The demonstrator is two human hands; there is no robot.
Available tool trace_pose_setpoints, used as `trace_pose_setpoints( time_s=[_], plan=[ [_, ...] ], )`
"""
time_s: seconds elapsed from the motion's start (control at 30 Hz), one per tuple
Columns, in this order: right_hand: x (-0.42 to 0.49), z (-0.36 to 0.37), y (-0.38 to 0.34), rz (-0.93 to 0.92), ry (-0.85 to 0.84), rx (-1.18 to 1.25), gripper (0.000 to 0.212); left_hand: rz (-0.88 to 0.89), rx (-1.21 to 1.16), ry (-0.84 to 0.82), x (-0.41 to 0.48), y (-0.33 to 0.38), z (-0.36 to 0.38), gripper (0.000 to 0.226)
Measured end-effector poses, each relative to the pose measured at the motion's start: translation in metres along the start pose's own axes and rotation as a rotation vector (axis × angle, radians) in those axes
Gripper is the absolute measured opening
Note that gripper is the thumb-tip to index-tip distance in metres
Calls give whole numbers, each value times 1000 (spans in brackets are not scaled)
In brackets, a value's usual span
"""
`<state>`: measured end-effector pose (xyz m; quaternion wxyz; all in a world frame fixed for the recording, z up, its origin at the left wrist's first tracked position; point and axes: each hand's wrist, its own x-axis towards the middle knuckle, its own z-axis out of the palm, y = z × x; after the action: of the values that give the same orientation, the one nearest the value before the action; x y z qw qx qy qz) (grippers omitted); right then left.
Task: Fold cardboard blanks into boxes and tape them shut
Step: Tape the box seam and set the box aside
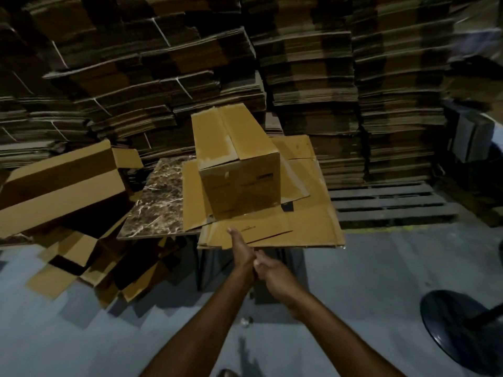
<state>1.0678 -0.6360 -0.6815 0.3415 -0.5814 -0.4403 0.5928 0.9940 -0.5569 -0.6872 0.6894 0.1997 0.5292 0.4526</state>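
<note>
Blanks (307, 213), stacked flat on the table (152, 202), are touched at their near edge by the left hand (241, 246), its fingers held straight. The right hand (268, 268) is seen just beside the left wrist, fingers loosely bent, with nothing held. A folded box (239, 170) is stood on the blanks with its top flaps closed; more boxes (62, 183) are noted on the floor to the left and a pallet (389, 200) to the right.
</note>
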Motion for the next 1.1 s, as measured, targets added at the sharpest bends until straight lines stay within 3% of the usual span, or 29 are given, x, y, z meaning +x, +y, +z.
trace_pose_setpoints(
  time_s=[0.07, 0.17, 0.3, 0.47, 0.6, 0.77, 0.83, 0.93, 1.1],
  plan=[
    [5, -14, 6, -123, 44, -196, 38, 177, 154, 128, 4, -2, -5, 70],
    [8, -32, -4, -164, 123, -456, 20, 440, 709, 185, 19, -8, -27, 32],
    [21, -42, -17, -142, 129, -583, 14, 600, 1093, 213, 18, 17, -51, 51],
    [51, -46, -28, -129, 94, -604, 13, 596, 1189, 286, 32, 40, -63, 57],
    [82, -47, -41, -152, 170, -586, 10, 635, 1192, 234, 56, 57, -69, 35],
    [129, -45, -79, -267, 330, -695, 13, 852, 1310, 281, 87, 95, -53, 27],
    [152, -47, -100, -316, 429, -761, 22, 937, 1349, 320, 102, 118, -46, 32],
    [187, -59, -133, -376, 528, -886, 54, 1020, 1337, 328, 124, 153, -40, 46],
    [238, -89, -179, -214, 645, -1032, 103, 900, 1300, 268, 164, 202, -30, 83]
  ],
)
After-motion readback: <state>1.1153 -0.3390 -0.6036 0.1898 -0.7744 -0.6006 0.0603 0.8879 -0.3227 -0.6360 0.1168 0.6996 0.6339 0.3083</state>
